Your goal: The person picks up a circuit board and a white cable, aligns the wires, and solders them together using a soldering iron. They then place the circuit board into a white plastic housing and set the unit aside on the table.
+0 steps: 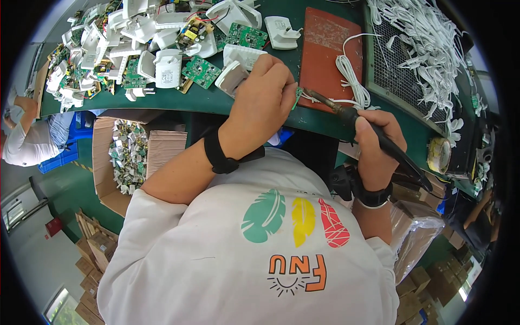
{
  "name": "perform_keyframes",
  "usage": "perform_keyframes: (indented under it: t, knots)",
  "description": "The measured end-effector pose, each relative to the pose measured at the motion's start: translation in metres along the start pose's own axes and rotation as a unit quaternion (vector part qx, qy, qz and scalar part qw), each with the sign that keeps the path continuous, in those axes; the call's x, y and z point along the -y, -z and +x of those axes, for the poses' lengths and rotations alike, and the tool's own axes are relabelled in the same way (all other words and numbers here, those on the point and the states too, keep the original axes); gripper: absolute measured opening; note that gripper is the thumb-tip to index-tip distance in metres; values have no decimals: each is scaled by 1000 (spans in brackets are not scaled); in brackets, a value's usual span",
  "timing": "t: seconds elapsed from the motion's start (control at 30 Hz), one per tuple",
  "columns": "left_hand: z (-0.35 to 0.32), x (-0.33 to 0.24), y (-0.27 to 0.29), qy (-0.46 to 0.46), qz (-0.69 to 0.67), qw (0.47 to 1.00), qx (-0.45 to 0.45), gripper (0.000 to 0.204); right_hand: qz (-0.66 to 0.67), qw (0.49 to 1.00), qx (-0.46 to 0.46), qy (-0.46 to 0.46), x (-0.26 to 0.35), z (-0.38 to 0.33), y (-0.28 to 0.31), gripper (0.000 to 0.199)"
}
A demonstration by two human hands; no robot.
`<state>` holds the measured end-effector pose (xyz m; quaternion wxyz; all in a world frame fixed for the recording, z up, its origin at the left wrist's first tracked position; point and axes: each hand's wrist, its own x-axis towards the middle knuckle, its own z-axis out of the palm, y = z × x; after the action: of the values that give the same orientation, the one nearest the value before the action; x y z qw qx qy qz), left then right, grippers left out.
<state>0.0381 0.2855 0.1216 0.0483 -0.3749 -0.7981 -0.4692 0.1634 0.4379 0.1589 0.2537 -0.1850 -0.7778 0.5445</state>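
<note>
My left hand is closed in a pinch around a small green circuit board, of which only an edge shows past the fingers. A soldering iron with a black handle lies in the grip of my right hand. Its metal tip points left and reaches close to the board; whether they touch I cannot tell. A coiled white cable rests on a reddish-brown plate, and its end runs toward the board. Just beyond my left hand lie white plastic charger housings.
A heap of white housings and green circuit boards covers the bench's left part. At right, many white cables pile over a mesh tray, with a tape roll near it. An open carton of parts stands below. Another person is at far left.
</note>
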Motion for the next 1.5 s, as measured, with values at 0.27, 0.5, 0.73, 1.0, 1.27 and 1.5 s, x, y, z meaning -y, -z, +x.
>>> perform_keyframes:
  t: [0.27,0.5,0.73,1.0,1.27,1.5]
  knots:
    - [-1,3,0,-19,13,1000,2,12,-1,1000,16,3,0,0,-4,10]
    - [-1,2,2,12,-29,1000,0,10,-10,1000,-16,9,2,-2,5,10]
    - [-2,3,2,9,-43,999,18,8,-1,1000,17,-8,-1,-5,1,12]
    - [-1,3,7,22,-27,999,21,10,42,988,134,69,-5,7,8,12]
    - [13,-18,28,118,-116,981,102,11,24,995,-94,23,-4,4,36,17]
    - [33,-37,-1,-131,114,959,224,16,53,941,-268,199,20,49,75,32]
